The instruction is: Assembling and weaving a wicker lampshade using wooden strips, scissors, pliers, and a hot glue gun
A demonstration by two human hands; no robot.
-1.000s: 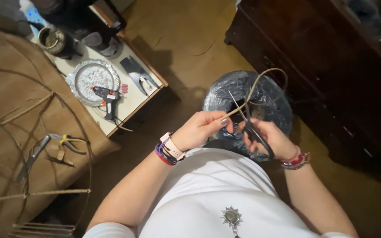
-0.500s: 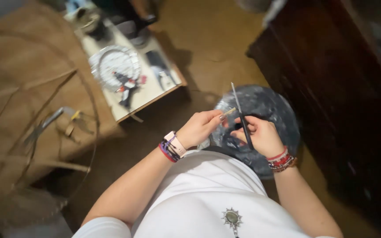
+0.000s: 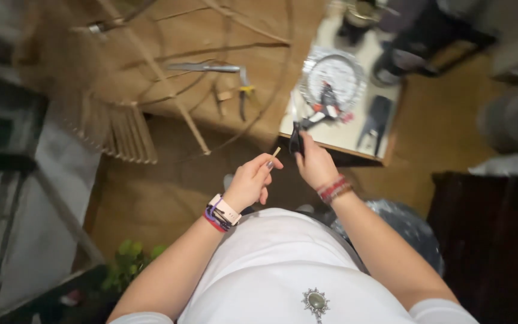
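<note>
the left hand (image 3: 250, 183) pinches a short stick (image 3: 276, 152) in its fingers; the right hand (image 3: 314, 165) grips black scissors (image 3: 296, 139) just beside the bench (image 3: 337, 141).

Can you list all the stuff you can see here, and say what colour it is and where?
thin stick piece: one, pale tan, pinched in the left hand
dark-handled tool: one, black, gripped in the right hand; kind unclear
wicker frame: one, tan, on the floor at upper left
pliers: one, yellow handles, lying on the frame
low table: one, light top, upper middle
foil plate: one, silver, on the table
glue gun: one, black and red, on the plate's edge
plastic bag: one, dark, by the right arm
plant: one, green, lower left
left hand: wristbands
right hand: red bracelets
</note>
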